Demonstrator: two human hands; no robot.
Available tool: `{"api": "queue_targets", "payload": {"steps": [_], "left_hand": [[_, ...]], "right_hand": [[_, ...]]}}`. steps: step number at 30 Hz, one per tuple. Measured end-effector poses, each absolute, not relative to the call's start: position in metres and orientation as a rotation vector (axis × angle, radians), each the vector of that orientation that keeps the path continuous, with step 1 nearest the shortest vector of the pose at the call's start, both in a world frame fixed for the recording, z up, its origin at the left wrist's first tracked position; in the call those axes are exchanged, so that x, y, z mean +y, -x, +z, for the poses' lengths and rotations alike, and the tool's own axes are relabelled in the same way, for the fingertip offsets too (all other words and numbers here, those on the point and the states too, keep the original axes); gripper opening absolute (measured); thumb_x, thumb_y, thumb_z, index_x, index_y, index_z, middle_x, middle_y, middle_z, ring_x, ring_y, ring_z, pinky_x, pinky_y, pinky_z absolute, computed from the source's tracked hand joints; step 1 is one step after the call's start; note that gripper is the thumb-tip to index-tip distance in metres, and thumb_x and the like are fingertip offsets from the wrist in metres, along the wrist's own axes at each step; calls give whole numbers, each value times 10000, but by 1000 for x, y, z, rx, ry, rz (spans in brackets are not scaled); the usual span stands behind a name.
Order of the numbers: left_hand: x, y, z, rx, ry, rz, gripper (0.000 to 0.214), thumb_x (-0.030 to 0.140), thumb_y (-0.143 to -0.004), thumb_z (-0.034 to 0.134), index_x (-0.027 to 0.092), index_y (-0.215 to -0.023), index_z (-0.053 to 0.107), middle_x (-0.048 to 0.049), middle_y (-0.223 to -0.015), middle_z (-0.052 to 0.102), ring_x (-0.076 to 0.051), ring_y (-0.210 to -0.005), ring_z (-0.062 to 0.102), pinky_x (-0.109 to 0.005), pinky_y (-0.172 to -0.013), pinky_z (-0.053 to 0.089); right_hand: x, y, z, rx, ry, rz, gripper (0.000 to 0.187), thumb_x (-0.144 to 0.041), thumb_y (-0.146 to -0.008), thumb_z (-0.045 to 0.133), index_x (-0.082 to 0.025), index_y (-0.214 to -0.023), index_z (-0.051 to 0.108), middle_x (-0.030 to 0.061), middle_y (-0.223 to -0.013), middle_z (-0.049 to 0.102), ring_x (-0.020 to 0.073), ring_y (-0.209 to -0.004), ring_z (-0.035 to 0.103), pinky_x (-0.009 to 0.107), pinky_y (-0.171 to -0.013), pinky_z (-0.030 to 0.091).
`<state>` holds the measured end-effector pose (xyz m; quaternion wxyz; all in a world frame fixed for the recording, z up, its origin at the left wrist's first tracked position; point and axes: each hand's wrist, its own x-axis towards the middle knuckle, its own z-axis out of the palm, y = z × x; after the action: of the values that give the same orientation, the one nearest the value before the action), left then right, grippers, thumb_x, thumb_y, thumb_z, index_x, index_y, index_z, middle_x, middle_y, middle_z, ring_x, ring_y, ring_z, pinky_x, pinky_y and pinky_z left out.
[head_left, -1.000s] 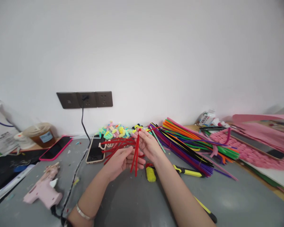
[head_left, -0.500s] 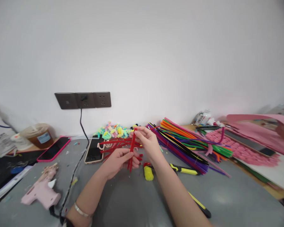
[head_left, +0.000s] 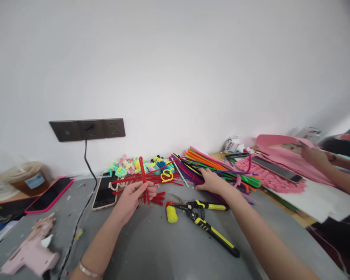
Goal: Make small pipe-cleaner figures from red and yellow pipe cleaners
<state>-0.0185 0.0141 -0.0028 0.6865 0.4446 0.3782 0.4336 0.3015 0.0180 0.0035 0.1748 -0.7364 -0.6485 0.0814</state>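
My left hand is closed round a red pipe cleaner, folded double so that its looped end points up. Just behind that hand lie more red pipe cleaners, loose on the table. My right hand reaches onto a bundle of many-coloured pipe cleaners, its fingers spread over the purple and black ones; whether it touches them I cannot tell. Between the hands, nearer me, are a yellow piece with a red top and black-and-yellow wire pliers with their handles apart.
Small pastel figures are heaped by the wall. To the left are a pink glue gun, its cord, two phones and a drink cup. Another person's hands hold pink sheets at the right, beside a pink knitted-looking piece.
My right hand has let go of the folded red pipe cleaner and moved right to the coloured bundle. My left hand still holds it. The view has turned right, showing the other person's hands.
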Motion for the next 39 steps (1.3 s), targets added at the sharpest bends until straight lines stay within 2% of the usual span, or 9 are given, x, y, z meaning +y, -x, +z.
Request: {"api": "queue_targets", "payload": {"steps": [3,9,15,21,24,27,31,34,39], "left_hand": [[15,19,-3,853,-990,966,421,441,-669,836,106,-905,738,-114,-834,773,-183,-732,715,-263,-699,559],[16,19,-3,868,-969,995,432,452,-641,852,114,-886,742,-85,-789,762,-164,-701,702,-238,-656,550],[15,19,-5,854,-969,981,457,476,-628,855,117,-889,746,-84,-791,763,-168,-721,708,-226,-655,549],[14,19,-3,857,-983,957,482,495,-611,859,111,-878,744,-108,-816,772,-179,-712,715,-246,-670,556],[13,17,-2,860,-988,944,506,513,-591,862,109,-872,741,-115,-810,774,-194,-706,723,-260,-674,561],[13,17,-3,867,-993,935,516,521,-589,860,110,-875,737,-117,-816,775,-200,-712,728,-264,-681,563],[14,18,-6,868,-1009,919,508,520,-615,847,113,-896,733,-117,-830,778,-203,-730,732,-271,-702,568],[15,18,-8,870,-1018,912,507,520,-629,840,115,-915,735,-116,-840,779,-203,-740,734,-270,-705,568],[15,17,-7,882,-1026,900,520,530,-628,835,115,-926,741,-117,-843,779,-204,-746,734,-269,-704,567]], "right_hand": [[18,-309,-2,-1805,2095,233,525,-168,-700,711,-114,-1215,629,181,-1109,718,320,-980,692,367,-819,512],[26,-341,37,-1677,2028,165,390,-254,-831,563,-82,-1175,628,141,-993,749,260,-859,709,298,-734,521],[29,-358,59,-1694,1998,133,404,-311,-803,618,-109,-1151,645,148,-1010,743,304,-906,695,349,-788,522],[27,-347,31,-1822,1952,214,537,-354,-785,686,-128,-1263,593,155,-1156,714,304,-1012,682,367,-873,518],[27,-341,15,-1906,1936,262,541,-392,-809,681,-163,-1290,584,108,-1154,725,255,-1003,693,310,-845,530],[26,-346,7,-1906,2031,211,288,-311,-895,564,-162,-1111,683,112,-1043,752,232,-905,709,301,-800,522],[18,-366,0,-1818,2302,65,193,-163,-840,536,-147,-783,720,151,-806,744,273,-771,710,341,-703,493],[8,-371,-8,-1827,2401,23,97,-140,-767,615,-171,-755,706,134,-788,738,278,-745,705,311,-618,457],[4,-366,-7,-1925,2320,-39,118,-158,-823,571,-191,-773,673,105,-806,726,250,-751,686,282,-602,414]]}}
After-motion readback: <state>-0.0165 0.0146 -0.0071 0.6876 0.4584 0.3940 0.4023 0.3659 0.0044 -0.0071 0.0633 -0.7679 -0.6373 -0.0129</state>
